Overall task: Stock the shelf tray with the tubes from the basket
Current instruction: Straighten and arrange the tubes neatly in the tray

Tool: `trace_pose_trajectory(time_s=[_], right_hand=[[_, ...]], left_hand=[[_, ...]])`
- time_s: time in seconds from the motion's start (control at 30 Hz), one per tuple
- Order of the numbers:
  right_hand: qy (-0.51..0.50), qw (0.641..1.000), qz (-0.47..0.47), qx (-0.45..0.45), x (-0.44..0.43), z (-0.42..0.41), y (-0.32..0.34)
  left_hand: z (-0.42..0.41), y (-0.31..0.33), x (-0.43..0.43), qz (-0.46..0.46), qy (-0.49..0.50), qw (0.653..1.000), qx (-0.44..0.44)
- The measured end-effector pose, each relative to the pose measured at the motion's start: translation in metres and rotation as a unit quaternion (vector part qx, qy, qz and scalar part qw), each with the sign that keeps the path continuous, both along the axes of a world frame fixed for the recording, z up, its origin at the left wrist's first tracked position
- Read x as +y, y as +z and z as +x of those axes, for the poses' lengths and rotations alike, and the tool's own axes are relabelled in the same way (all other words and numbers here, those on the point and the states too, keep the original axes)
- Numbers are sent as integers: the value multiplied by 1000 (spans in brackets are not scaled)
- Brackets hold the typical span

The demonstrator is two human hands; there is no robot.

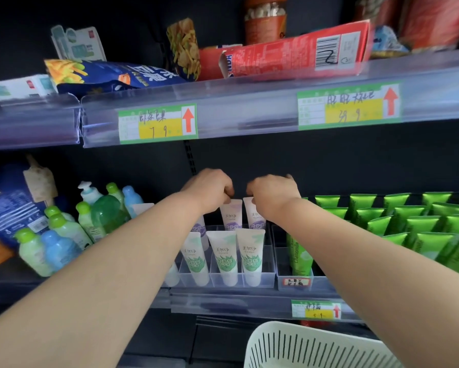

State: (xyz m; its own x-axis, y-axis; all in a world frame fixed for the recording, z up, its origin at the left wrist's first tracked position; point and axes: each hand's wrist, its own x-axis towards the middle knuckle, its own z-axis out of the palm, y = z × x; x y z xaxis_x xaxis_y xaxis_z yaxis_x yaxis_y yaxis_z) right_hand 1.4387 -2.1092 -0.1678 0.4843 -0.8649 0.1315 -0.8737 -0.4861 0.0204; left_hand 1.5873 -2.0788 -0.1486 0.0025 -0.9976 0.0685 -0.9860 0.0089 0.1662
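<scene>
A clear plastic shelf tray (267,281) on the middle shelf holds upright white tubes. Three green-printed tubes (225,257) stand in its front row. Behind them stand purple-printed tubes. My left hand (210,188) pinches the top edge of one purple tube (231,215). My right hand (273,193) pinches the top of the neighbouring purple tube (255,216). Both tubes stand in the tray's back row. The pale slatted basket (316,346) is at the bottom right, and its inside is hidden.
Green tubes (414,224) fill the shelf to the right, with a chamomile tube (298,257) in the adjoining clear bin. Small bottles (64,232) crowd the left. The upper shelf edge (249,112) with price tags overhangs, carrying snack bags and a red box.
</scene>
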Motion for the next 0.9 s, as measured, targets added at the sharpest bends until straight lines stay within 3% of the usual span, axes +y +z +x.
trace_pose_trajectory(time_s=[0.4,0.9], right_hand=[[-4,999,15,-50,9,-12,-2],[18,998,20,-57,9,0,-8]], left_hand=[[-2,-18,3,4,61,995,-73],[2,-12,7,-14,81,996,-26]])
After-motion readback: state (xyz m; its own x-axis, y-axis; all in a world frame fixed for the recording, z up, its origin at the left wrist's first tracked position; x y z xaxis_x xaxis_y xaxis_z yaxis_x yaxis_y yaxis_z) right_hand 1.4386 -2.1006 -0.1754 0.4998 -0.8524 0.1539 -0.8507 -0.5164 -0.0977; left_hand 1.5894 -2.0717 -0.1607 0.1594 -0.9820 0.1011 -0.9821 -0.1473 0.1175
